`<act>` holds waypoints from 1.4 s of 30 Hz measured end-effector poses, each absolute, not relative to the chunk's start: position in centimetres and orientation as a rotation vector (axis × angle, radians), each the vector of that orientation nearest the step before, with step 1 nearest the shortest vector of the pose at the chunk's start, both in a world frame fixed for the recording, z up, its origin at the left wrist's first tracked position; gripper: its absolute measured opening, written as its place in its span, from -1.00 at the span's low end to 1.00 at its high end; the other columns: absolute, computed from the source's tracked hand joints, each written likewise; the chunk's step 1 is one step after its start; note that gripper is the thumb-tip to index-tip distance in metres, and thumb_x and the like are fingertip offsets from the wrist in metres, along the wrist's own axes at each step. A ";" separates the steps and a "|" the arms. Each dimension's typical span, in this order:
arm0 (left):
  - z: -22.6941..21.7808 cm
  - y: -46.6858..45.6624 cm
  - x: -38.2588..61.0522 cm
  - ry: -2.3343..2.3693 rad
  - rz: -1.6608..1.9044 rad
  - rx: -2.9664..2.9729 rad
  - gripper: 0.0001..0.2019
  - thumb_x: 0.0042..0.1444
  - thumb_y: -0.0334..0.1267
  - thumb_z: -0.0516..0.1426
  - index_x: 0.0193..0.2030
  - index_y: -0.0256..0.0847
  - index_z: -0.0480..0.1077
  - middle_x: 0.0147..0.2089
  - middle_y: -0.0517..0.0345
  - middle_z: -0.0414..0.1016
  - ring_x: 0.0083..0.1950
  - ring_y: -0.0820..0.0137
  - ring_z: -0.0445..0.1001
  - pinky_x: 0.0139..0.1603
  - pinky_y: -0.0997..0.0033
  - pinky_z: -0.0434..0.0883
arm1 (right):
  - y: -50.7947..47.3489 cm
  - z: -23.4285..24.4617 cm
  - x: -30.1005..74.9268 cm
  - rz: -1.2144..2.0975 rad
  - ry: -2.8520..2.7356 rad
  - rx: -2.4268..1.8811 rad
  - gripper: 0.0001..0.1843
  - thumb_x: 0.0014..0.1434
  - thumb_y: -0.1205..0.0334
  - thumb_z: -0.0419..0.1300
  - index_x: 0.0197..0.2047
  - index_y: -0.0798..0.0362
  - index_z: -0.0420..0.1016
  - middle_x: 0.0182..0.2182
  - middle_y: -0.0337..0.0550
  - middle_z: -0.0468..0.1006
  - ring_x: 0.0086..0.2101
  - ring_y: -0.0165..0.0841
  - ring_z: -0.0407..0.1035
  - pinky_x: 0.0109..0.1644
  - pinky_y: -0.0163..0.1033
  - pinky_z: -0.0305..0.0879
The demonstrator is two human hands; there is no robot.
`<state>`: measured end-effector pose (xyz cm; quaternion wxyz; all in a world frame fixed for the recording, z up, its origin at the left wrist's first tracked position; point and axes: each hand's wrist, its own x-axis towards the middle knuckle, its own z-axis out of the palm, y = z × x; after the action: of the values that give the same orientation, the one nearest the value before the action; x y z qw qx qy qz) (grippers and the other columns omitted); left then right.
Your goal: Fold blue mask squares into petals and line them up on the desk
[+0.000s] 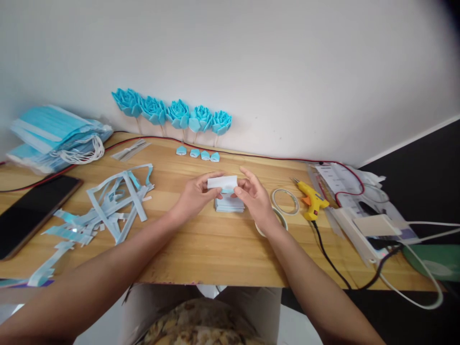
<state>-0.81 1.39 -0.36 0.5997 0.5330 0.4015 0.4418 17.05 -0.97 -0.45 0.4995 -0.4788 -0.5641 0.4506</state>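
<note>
My left hand (196,194) and my right hand (254,195) meet over the middle of the wooden table (215,244), both pinching a small folded piece of pale blue mask fabric (223,182) held flat between thumbs and fingers. Directly beneath it lies a small stack of cut blue fabric pieces (229,204). Just behind my hands, several small folded blue petals (197,154) lie in a row. Several finished blue fabric roses (172,114) lean against the white wall.
Trimmed mask strips (108,206) litter the left side, beside a black phone (30,213) and a pile of blue face masks (53,136). Tape rolls (285,201) and a yellow glue gun (312,199) lie right of my hands, then papers and cables (359,206).
</note>
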 end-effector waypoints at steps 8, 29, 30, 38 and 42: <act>-0.1 1.1 -0.6 0.921 1.091 1.264 -0.45 -0.05 -0.25 0.25 0.14 -0.28 0.37 -0.15 0.04 0.57 -0.31 0.41 0.48 -0.28 0.43 0.43 | -1.4 -0.3 16.7 1.212 -1.383 -1.201 -0.38 0.06 0.18 0.29 0.21 -0.05 0.32 -0.28 -0.21 0.59 -0.33 -0.36 0.47 -0.26 -0.24 0.45; 0.2 1.2 -1.0 0.951 0.860 1.345 -0.68 -0.02 -0.06 0.24 -0.61 -0.25 0.41 -0.58 0.18 0.42 -0.50 0.47 0.34 -0.40 0.45 0.30 | -1.6 -0.1 16.9 1.082 -1.422 -1.187 -0.54 0.11 0.10 0.26 0.09 -0.03 0.43 -0.12 -0.14 0.56 -0.23 -0.32 0.46 -0.21 -0.24 0.43; 0.2 1.2 -1.0 0.937 0.850 1.348 -0.69 -0.03 -0.07 0.24 -0.60 -0.26 0.42 -0.57 0.18 0.42 -0.49 0.47 0.34 -0.40 0.46 0.29 | -1.5 -0.2 16.9 1.076 -1.425 -1.190 -0.55 0.11 0.10 0.26 0.08 -0.03 0.44 -0.13 -0.14 0.56 -0.24 -0.33 0.46 -0.22 -0.24 0.43; 0.3 1.1 -1.0 0.842 0.798 1.335 -0.81 -0.07 -0.18 0.25 -0.51 -0.29 0.46 -0.52 0.21 0.43 -0.47 0.50 0.34 -0.38 0.49 0.33 | -1.4 -0.3 17.1 1.060 -1.409 -1.183 -0.57 0.12 0.09 0.26 0.06 -0.02 0.46 -0.09 -0.13 0.55 -0.20 -0.32 0.46 -0.19 -0.27 0.41; 0.2 1.1 -1.0 0.865 0.803 1.320 -0.82 -0.06 -0.20 0.24 -0.49 -0.30 0.48 -0.53 0.19 0.44 -0.49 0.50 0.35 -0.39 0.48 0.34 | -1.4 -0.4 17.1 1.053 -1.415 -1.178 -0.58 0.12 0.09 0.26 0.06 -0.04 0.46 -0.11 -0.15 0.56 -0.24 -0.34 0.46 -0.21 -0.28 0.41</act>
<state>-0.99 1.10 0.19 0.6330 0.5771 0.3781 0.3511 17.12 -1.40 -0.42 0.4886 -0.4845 -0.5820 0.4334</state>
